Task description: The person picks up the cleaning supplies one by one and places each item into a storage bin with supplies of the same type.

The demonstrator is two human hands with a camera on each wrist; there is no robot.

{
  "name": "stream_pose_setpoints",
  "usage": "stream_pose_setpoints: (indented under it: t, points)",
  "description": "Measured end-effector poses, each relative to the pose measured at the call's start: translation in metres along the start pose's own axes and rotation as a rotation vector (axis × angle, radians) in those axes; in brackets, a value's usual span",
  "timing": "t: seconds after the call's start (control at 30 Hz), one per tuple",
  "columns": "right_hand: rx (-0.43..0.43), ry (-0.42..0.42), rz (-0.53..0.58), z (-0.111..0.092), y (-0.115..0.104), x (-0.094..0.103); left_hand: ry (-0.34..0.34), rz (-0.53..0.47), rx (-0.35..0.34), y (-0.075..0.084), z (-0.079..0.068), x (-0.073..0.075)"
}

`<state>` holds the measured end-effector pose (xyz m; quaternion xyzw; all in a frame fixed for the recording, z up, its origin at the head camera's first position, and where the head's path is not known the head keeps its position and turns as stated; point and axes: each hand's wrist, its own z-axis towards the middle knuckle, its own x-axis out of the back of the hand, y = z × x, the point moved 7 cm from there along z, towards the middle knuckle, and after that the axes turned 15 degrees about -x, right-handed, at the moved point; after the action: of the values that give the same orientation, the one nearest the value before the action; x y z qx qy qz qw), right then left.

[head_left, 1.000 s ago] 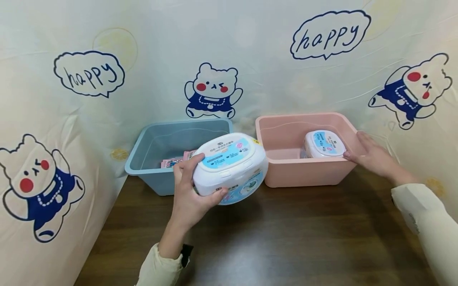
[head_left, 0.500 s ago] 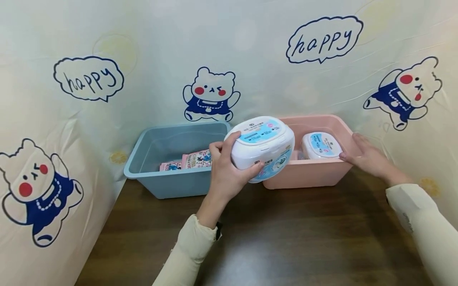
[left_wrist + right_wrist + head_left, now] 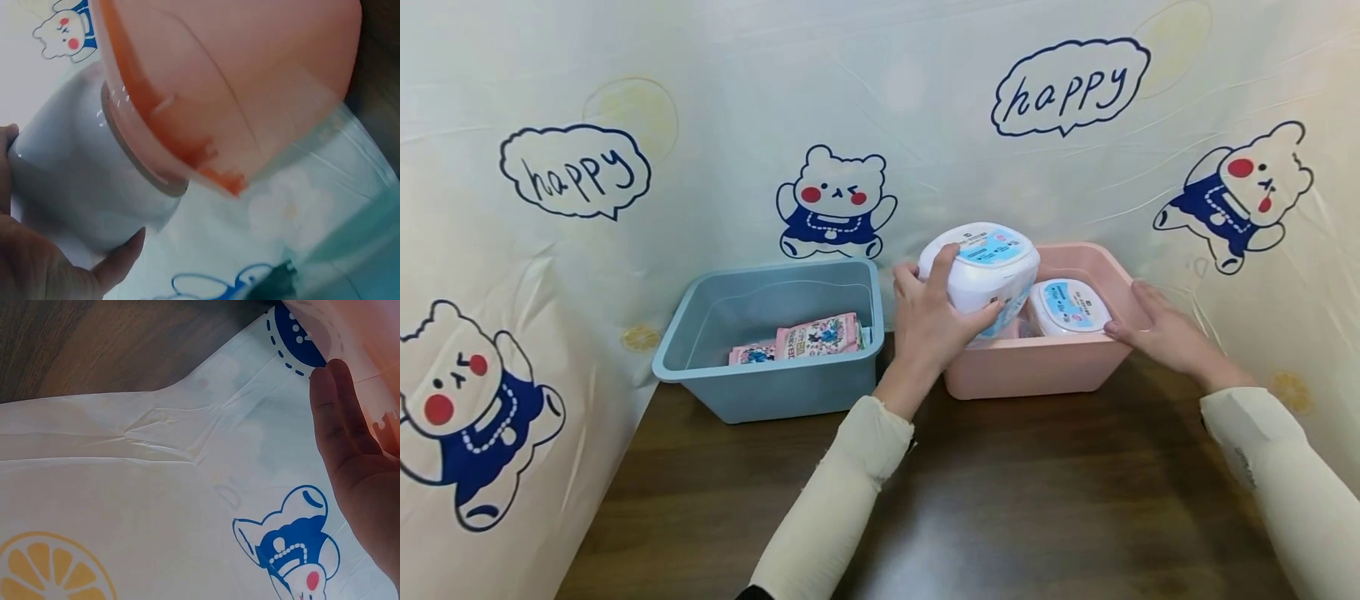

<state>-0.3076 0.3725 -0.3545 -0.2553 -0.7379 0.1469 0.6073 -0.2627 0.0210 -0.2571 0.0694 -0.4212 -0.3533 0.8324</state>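
Note:
My left hand grips a white plastic tub with a rounded lid and a blue label, tilted over the left part of the pink bin. In the left wrist view the tub's grey-looking side is against or close to the bin's rim; touching cannot be made out. A second white tub sits inside the bin at the right. At the bin's right side rests my right hand, its thumb near the front corner. The right wrist view has its straight fingers along the outer wall.
Left of the pink bin stands a blue-grey bin with several pink patterned packets in it. Both bins are on a brown wooden table. A printed cloth hangs behind and at the sides.
My left hand has carried the tub rightward and away from me, from in front of the blue-grey bin to over the pink one. The packets have come into fuller view. My right hand stays at the bin.

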Motion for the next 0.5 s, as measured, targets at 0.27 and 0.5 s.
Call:
stream_pose_setpoints:
  t: [0.27, 0.5]
  points:
    - [-0.007, -0.004, 0.011, -0.001, 0.001, -0.002, 0.026, 0.113, 0.043, 0.013, 0.017, -0.038]
    - [-0.033, -0.012, 0.018, -0.003, 0.0, -0.003, -0.058, 0.189, 0.102, 0.005, 0.013, -0.072]
